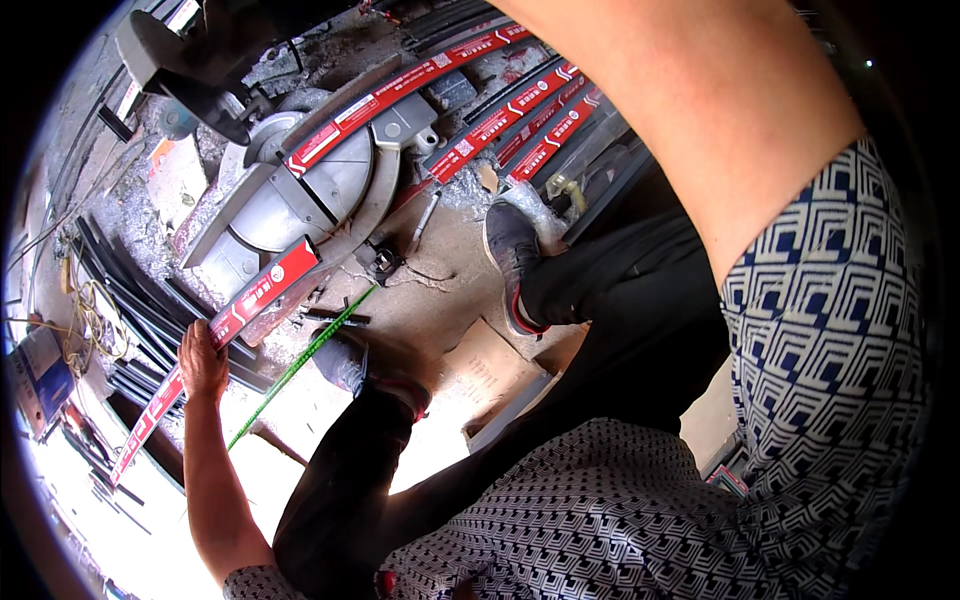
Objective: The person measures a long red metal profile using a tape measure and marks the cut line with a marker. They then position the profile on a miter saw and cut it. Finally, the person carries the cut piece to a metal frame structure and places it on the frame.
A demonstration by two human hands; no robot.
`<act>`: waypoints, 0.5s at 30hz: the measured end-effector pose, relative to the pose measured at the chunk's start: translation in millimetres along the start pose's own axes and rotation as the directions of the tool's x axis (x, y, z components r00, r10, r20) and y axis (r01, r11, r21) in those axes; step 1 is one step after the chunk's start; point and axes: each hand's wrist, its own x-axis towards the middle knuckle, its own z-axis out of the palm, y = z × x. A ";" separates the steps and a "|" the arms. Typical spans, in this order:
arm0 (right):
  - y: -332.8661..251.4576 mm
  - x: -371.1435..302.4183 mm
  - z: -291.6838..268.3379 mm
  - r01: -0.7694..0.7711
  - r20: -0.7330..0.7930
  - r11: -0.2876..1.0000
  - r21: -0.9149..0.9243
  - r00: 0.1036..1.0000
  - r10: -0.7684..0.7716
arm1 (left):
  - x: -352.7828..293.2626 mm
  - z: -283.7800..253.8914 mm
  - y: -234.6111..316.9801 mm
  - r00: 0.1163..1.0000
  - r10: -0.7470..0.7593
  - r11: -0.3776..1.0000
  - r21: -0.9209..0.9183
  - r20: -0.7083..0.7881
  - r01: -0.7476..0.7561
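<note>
While the left hand [203, 362] pinches 1 long, flat, red-covered bar [265, 291], I cannot tell the right hand's grip.

Left fingers [199, 338] on red-labelled strip [264, 292]

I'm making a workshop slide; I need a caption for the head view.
Left hand gripping a red strip near a saw; right hand out of frame.

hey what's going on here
The person's left hand grips a long red-labelled bar, its upper end close to the saw's round metal table. Another red-labelled strip lies over part of that table. The right arm reaches past the top edge, so what its hand is doing can't be seen.
</note>
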 end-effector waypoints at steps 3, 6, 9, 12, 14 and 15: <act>-3.7 -0.1 -4.8 0.032 -0.024 0.999 0.003 0.999 -0.032 | -10.2 -16.1 2.1 0.998 -0.012 1.000 -0.018 0.056 0.013; -2.6 -5.8 -12.6 0.064 -0.050 0.998 0.014 0.997 -0.063 | -23.5 -45.0 11.8 0.989 0.013 0.999 -0.031 0.144 -0.009; 4.9 -17.2 -24.5 0.113 -0.079 0.994 -0.008 0.990 -0.113 | -32.5 -73.1 18.7 0.972 -0.029 1.000 0.008 0.235 0.028; 32.0 -54.0 -44.4 0.117 -0.055 0.989 -0.089 0.991 -0.123 | -40.4 -92.4 21.3 0.970 -0.026 1.000 -0.011 0.242 0.029; 54.2 -92.8 -64.5 0.038 0.085 0.972 -0.232 0.996 -0.018 | -45.6 -105.9 28.1 0.969 -0.033 0.999 -0.009 0.245 0.036; 69.9 -114.3 -74.6 0.000 0.145 0.951 -0.309 0.988 0.047 | -47.3 -112.3 37.1 0.972 -0.035 0.998 -0.038 0.231 0.045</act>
